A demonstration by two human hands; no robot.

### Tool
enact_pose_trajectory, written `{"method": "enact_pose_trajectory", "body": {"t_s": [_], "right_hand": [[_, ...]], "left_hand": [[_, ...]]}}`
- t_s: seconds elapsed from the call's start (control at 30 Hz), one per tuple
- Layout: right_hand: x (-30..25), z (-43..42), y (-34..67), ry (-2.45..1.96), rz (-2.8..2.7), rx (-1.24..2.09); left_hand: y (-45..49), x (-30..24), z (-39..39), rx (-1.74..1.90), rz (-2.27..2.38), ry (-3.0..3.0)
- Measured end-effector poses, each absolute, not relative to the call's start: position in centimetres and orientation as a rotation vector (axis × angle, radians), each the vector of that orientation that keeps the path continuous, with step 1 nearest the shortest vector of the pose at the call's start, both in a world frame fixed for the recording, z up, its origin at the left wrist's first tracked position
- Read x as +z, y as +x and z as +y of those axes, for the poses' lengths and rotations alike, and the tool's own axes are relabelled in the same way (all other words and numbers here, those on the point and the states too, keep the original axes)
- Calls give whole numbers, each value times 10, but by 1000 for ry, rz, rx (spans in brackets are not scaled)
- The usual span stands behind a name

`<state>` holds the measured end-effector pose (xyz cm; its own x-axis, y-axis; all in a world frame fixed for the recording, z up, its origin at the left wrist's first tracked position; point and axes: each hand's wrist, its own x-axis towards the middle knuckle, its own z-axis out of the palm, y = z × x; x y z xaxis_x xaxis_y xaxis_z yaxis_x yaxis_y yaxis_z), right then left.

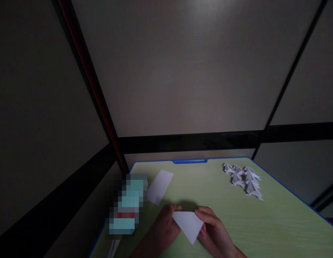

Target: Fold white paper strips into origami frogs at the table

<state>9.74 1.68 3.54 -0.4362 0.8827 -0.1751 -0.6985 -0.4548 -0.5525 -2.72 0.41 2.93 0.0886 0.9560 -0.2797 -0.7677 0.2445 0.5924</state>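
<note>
Between my two hands is a folded piece of white paper (188, 224), triangular in outline with its point toward me. My left hand (166, 227) pinches its left corner. At the right corner, my right hand (213, 227) grips it with the thumb and fingers closed. The paper is held just over the pale green table (198, 186). Fingertips behind the paper are partly hidden. Beyond my left hand lies a flat white rectangular sheet of paper (161, 186).
Several folded white paper figures (245, 179) sit grouped at the back right. A blurred-out teal object (131, 204) lies along the left edge, with a white strip (114, 247) below it. A blue handle (190, 161) marks the far table edge, before a panelled wall (182, 79).
</note>
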Motion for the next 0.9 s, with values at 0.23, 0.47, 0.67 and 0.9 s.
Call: {"method": "enact_pose_trajectory", "body": {"t_s": [0.23, 0.47, 0.67, 0.9], "right_hand": [[31, 19, 97, -809, -1331, 1611], [31, 14, 96, -908, -1610, 1549], [32, 13, 97, -858, -1615, 1658], [24, 12, 96, -920, -1580, 1586]], "left_hand": [[-29, 36, 23, 1445, 883, 378], [-23, 24, 13, 1308, 1176, 976], [-19, 21, 9, 1265, 1283, 1031], [-22, 24, 11, 1428, 1374, 995]]}}
